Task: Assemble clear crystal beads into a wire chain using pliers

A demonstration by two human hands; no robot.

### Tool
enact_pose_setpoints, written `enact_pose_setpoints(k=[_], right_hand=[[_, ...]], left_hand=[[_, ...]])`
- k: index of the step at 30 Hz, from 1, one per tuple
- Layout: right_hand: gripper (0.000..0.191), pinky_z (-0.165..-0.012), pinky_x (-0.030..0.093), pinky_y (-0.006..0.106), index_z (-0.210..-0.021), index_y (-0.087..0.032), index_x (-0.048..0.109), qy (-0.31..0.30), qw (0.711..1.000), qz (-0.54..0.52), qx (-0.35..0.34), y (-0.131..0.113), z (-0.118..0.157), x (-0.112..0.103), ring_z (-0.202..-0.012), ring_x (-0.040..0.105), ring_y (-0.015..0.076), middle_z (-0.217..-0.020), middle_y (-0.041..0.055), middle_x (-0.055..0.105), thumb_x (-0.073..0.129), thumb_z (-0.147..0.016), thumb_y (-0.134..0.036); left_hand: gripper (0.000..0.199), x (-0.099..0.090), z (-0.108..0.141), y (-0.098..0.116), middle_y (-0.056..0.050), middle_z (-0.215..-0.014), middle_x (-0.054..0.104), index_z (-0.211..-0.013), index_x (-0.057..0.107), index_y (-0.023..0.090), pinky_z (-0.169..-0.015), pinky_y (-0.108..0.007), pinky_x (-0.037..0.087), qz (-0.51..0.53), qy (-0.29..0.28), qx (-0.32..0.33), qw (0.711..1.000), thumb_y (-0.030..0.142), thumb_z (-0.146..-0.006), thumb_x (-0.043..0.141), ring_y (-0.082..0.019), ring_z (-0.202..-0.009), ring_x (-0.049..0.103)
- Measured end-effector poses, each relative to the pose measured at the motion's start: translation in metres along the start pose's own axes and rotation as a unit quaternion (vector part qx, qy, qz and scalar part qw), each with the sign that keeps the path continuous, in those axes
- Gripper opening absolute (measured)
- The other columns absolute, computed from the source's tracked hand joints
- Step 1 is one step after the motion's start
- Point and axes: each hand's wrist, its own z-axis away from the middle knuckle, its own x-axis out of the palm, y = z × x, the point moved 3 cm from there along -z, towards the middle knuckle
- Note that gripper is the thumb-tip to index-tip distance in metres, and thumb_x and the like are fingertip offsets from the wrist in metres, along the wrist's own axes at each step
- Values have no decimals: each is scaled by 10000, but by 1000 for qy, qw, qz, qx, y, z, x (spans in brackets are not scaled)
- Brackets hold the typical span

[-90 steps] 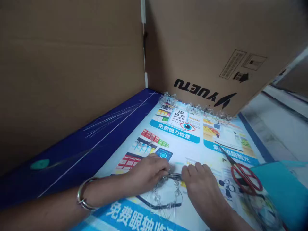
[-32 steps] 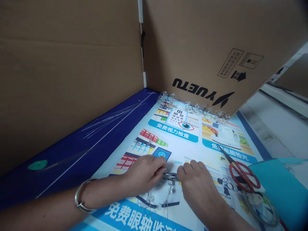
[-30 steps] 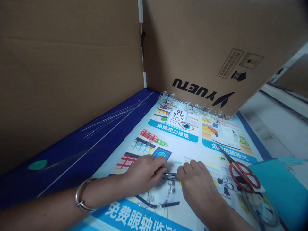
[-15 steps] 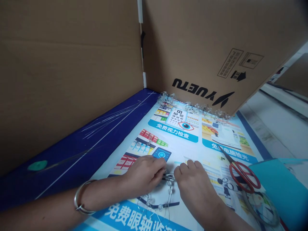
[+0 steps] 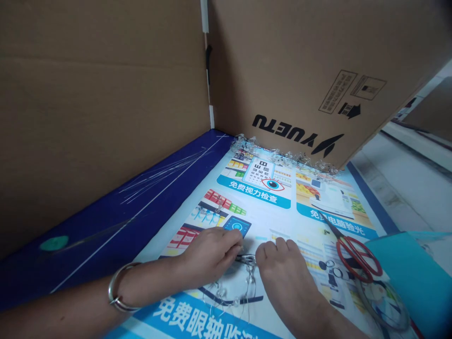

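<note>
My left hand (image 5: 216,252), with a silver bangle on its wrist, is closed in a pinch on one end of a beaded wire strand (image 5: 246,259). Opposite it, my right hand (image 5: 282,263) has its fingers curled around the other end. A short dark, twisted stretch of the strand spans the gap between both hands. Clear beads (image 5: 221,293) and thin wire loops dangle below it over the printed poster (image 5: 261,235). The strand's ends are hidden inside my fingers.
Red-handled scissors (image 5: 358,256) lie to the right, beside a teal sheet (image 5: 413,278) and a wire coil (image 5: 383,308). Cardboard walls (image 5: 318,70) stand behind and left. Beaded wire bunches (image 5: 289,157) line the far edge. Loose wires (image 5: 162,174) and a green piece (image 5: 54,243) lie left.
The hanging beads and wire loops have shifted slightly. Both hands keep almost the same place and grip.
</note>
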Motion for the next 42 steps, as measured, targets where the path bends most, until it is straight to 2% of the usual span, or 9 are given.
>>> enact_pose_setpoints(k=[42], right_hand=[[145,-572,333,359,-807,-144,544,0,1000,1,-2,-3,0,9,-651,492,229,-684,66,521,492,-699,-62]], left_hand=[[113,-2,-1,0,-4,-693,536,-804,468,175,-615,-262,377,33,-14,-2,999,181,-838,361,-136,-646,482]])
